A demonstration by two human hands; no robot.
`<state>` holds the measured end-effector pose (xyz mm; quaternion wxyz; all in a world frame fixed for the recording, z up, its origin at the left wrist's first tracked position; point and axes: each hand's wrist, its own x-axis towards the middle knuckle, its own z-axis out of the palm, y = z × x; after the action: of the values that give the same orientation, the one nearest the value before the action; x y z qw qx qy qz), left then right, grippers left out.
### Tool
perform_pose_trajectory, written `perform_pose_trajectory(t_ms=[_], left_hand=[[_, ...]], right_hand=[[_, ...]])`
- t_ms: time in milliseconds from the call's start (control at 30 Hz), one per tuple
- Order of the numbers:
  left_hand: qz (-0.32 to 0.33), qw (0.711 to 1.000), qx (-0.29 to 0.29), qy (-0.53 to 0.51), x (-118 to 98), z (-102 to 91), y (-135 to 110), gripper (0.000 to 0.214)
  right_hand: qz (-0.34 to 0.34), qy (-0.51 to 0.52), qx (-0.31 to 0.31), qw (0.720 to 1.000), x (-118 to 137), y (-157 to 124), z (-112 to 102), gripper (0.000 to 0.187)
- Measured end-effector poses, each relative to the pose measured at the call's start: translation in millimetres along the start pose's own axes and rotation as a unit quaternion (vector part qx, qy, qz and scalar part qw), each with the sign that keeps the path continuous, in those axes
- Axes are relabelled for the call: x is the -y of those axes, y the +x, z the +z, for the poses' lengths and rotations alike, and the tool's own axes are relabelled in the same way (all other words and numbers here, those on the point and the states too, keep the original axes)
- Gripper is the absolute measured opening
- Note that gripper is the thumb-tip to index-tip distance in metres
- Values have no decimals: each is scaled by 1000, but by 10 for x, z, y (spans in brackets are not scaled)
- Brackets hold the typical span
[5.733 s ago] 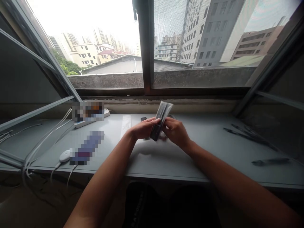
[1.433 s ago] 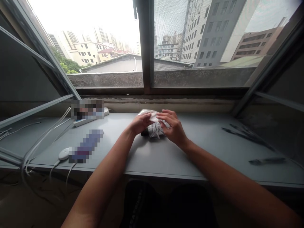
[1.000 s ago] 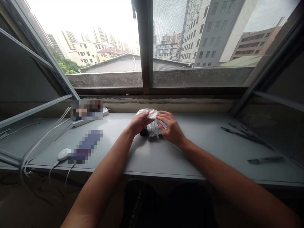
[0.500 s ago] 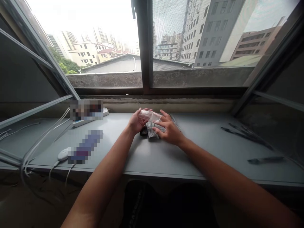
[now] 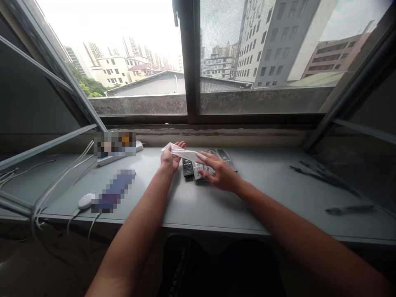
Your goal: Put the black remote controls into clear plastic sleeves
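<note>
A thin white plastic film stretches between my two hands above the desk. My left hand is palm up, its thumb pressed over the film's left end. The fingers of my right hand are on the film's other end, while the thumb stands apart below. Under the hands lies a black remote control with rows of buttons. Beside it is a clear-wrapped packet, partly covered by my right hand. Another dark, plastic-wrapped item lies behind the right hand.
The grey desk runs along a window. At left are a white power strip, a white round plug-like device, a blurred-out bluish object and cables. Dark cables and a dark slim item lie at right.
My left hand has moved slightly left, and the film is now drawn out longer between the hands. More of the black remote control shows.
</note>
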<state>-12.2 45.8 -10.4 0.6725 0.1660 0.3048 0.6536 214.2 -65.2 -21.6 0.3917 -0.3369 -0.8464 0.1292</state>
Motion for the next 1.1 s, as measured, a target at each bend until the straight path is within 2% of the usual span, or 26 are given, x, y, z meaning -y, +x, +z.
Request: perform_pose_trajectory(t_ms=[200, 267, 400, 500, 567, 633, 733, 800, 900, 1000, 1100], left_hand=[[-6, 999, 2, 43, -70, 12, -53, 45], [-38, 996, 34, 74, -76, 37, -122, 43], [-122, 974, 134, 137, -43, 106, -268, 41], [-126, 967, 150, 160, -10, 138, -298, 30], [-109, 976, 128, 137, -14, 136, -263, 20], [-75, 991, 82, 80, -47, 112, -198, 14], [-13, 999, -6, -31, -135, 46, -91, 21], [10, 996, -49, -80, -191, -3, -38, 24], [17, 991, -76, -104, -231, -53, 3, 25], [13, 992, -73, -104, -216, -67, 12, 27], [11, 993, -62, -101, -191, -61, 7, 26]], right_hand=[[-13, -8, 5, 1000, 5, -20, -11, 67], [-20, -9, 3, 1000, -17, -25, 5, 67], [-31, -6, -12, 999, -63, -18, 63, 69], [-42, -12, -22, 999, -65, -10, 78, 71], [-53, -21, -33, 998, -42, -9, 64, 69], [-62, -27, -61, 996, -5, -10, 45, 65], [-67, -34, -104, 992, 57, -11, 50, 57], [-86, -50, -76, 992, 88, -10, 92, 51], [-101, -104, 11, 989, 120, -12, 202, 49], [-84, -156, 68, 982, 145, -25, 308, 51], [-83, -152, 100, 980, 172, -36, 346, 48]])
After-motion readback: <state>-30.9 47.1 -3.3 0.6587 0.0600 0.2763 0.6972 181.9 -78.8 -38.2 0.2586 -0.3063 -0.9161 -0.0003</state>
